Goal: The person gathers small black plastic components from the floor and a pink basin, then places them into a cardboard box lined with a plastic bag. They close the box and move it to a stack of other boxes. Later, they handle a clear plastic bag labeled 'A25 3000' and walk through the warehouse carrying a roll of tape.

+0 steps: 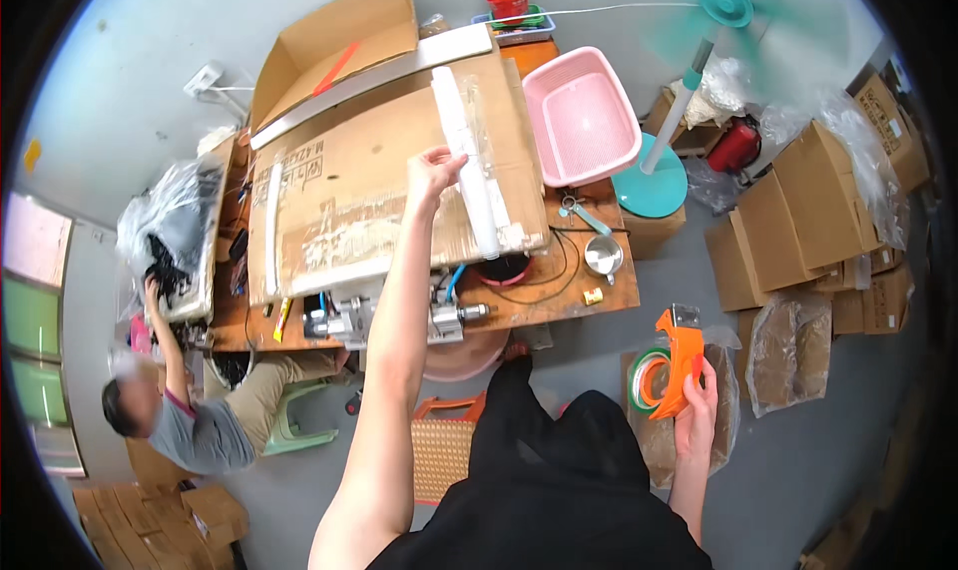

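Observation:
My right hand (696,410) is wrapped round an orange tape dispenser (685,365), held out over the floor on the right. A roll of tape with a green and white rim (649,380) sits in the dispenser. My left arm reaches forward over the table, and my left hand (433,176) is closed, its fingertips pinched at the left edge of a long, narrow white plastic-wrapped bundle (465,161). This bundle lies lengthwise on a large flat cardboard sheet (369,171). Clear film shows along the bundle's right side.
Beside the cardboard are a pink basket (582,116), a metal cup (603,256) and a metal machine part (349,315) on the wooden table (539,305). A teal fan (725,1) spins at right. Cartons (798,211) stack beyond. At left a seated co-worker (210,435) handles black items.

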Tool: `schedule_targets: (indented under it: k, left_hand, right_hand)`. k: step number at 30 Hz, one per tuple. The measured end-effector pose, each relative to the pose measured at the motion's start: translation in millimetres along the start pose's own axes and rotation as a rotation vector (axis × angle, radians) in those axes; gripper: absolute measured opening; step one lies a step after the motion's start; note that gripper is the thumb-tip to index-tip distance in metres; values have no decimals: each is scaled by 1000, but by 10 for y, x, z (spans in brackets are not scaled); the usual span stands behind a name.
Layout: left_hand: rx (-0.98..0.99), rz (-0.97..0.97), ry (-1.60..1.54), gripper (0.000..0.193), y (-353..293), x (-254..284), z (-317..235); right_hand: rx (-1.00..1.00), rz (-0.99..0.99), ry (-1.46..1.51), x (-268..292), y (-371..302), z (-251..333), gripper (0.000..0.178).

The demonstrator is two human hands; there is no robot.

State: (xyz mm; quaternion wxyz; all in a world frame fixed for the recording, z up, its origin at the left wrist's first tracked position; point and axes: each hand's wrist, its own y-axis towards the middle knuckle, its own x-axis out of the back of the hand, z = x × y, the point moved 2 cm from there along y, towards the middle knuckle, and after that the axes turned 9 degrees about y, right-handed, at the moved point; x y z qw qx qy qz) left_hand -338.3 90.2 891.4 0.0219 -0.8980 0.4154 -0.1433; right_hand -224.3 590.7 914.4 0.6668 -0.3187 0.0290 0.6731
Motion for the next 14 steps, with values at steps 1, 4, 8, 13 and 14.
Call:
schedule_targets:
  k: [1,4,8,13,14]
  left_hand:
    - [9,30,1,30,226,-57,-12]
    - [72,104,14,29,640,-184,191]
    - [131,107,11,27,879,-265,341]
    - [60,105,40,29,841,-341,394]
    - [39,107,100,31,856,-338,422]
  right_hand:
    - [-13,-6,9,-180,8,34,46]
    - [25,-53,-5,-434,130,-37,46]
    - [26,-30,-33,-759,303,-51,46]
    - [-10,3,-81,-941,548,-52,47]
    - [-16,0,-87,-961,553,-58,47]
